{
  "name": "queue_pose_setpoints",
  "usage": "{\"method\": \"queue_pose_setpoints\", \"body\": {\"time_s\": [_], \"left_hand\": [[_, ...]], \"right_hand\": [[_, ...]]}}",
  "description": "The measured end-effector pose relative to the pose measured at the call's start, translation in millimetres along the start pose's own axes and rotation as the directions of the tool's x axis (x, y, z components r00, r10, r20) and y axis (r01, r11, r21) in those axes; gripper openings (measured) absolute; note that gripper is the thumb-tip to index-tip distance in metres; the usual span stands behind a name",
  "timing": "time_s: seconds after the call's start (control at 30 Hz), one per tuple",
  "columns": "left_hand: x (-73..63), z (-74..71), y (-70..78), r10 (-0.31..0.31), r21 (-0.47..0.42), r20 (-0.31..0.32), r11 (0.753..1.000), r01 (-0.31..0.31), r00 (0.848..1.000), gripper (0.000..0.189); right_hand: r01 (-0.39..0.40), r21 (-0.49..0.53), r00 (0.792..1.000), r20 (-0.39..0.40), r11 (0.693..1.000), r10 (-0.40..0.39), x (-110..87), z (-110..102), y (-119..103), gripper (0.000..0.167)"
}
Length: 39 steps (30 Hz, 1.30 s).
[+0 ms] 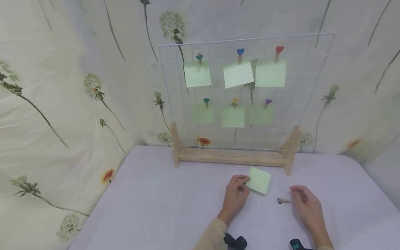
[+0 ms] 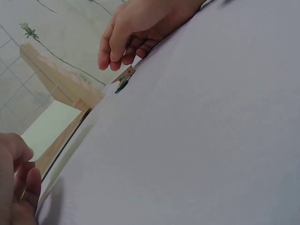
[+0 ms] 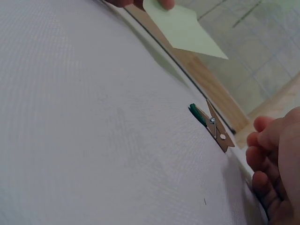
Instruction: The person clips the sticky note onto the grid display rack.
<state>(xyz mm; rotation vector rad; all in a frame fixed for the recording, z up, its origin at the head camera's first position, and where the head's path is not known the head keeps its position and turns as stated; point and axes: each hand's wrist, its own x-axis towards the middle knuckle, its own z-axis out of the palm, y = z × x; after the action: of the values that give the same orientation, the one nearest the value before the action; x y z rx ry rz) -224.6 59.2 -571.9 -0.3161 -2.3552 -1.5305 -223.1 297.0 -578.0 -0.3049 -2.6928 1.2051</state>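
Note:
A pale green paper note point(image 1: 259, 180) is pinched at its left edge between thumb and fingers of my left hand point(image 1: 235, 196). In the left wrist view the note point(image 2: 52, 126) is tilted, raised over the table with a shadow below. A small wooden clothespin point(image 1: 283, 200) with a dark green end lies on the table. Just to its right is my right hand point(image 1: 307, 208), fingers loosely curled and holding nothing. The right wrist view shows the clothespin point(image 3: 214, 124) on its side, its metal spring visible, apart from the fingertips.
Behind the hands stands a white wire grid point(image 1: 247, 41) in a wooden base point(image 1: 231, 158). Two rows of green notes hang on it from clothespins with coloured hearts, among them a red heart point(image 1: 279, 49). A white cloth covers the table point(image 1: 150, 201); floral fabric point(image 1: 62, 104) hangs behind.

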Motion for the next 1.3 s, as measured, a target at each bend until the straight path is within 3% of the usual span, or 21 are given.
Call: {"method": "queue_pose_setpoints", "body": {"time_s": [0.17,0.33,0.57,0.73,0.83,0.97,1.17,1.3], "left_hand": [[-2.0,-2.1,1.5,-0.040,-0.063,-0.006,0.997,0.040,0.999,0.036],[0.3,-3.2,1.2,-0.030,-0.066,0.009,0.997,0.030,1.000,0.036],[1.6,-5.8,1.8,-0.070,-0.124,-0.061,0.990,0.062,0.996,0.036],[-0.2,-6.2,2.0,-0.109,-0.170,-0.138,0.982,0.085,0.984,0.034],[-2.2,-5.1,0.2,-0.161,-0.184,-0.172,0.975,0.129,0.972,0.032],[-2.5,-4.0,-1.9,-0.214,-0.205,-0.178,0.963,0.176,0.961,0.033],[0.5,-6.5,-1.0,-0.240,-0.236,-0.188,0.952,0.194,0.952,0.036],[1.3,-7.5,-0.4,-0.278,-0.239,-0.176,0.943,0.233,0.944,0.038]], "right_hand": [[0.056,0.014,0.998,-0.004,0.998,-0.056,-5.0,-4,-1,0.035],[0.034,0.009,0.999,-0.002,0.999,-0.034,-8.6,-5,-2,0.035],[0.036,0.035,0.999,-0.008,0.999,-0.036,-9.8,-7,-3,0.035],[0.073,0.023,0.997,-0.006,0.997,-0.073,-8.4,-6,-1,0.035],[0.054,0.008,0.998,0.014,0.999,-0.054,-10.4,-5,0,0.036],[0.049,-0.004,0.998,0.026,0.999,-0.049,-11.8,-7,2,0.035],[0.134,0.014,0.991,0.006,0.991,-0.134,-8.5,-10,2,0.033],[0.131,0.009,0.991,0.004,0.991,-0.131,-9.2,-9,3,0.032]]}}
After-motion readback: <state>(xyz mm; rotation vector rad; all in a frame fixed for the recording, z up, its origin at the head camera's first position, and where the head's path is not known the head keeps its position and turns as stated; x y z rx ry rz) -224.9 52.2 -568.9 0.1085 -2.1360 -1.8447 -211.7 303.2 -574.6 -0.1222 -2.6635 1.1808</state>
